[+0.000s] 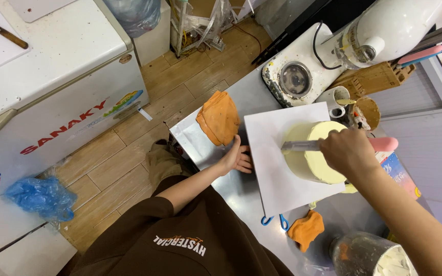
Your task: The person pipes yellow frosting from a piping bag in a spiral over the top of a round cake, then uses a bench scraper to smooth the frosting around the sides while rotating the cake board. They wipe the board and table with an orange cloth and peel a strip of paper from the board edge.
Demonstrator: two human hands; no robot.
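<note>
The right hand (349, 151) is closed round a pink-handled spatula (303, 146), its blade laid flat over the pale yellow cake (310, 153) that sits on a white board (272, 168), seemingly to smooth the cream. The left hand (237, 157) rests half-open against the board's edge, gripping nothing, probably steadying it on the steel table (200, 148).

The right hand (349, 149) lays a pink-handled spatula (333, 145) on the pale-yellow cake (310, 158); the left hand (237, 157) steadies its white board (272, 174).

Red-lettered label with colourful sticker (124, 102) on white chest freezer (62, 76), far left.
</note>
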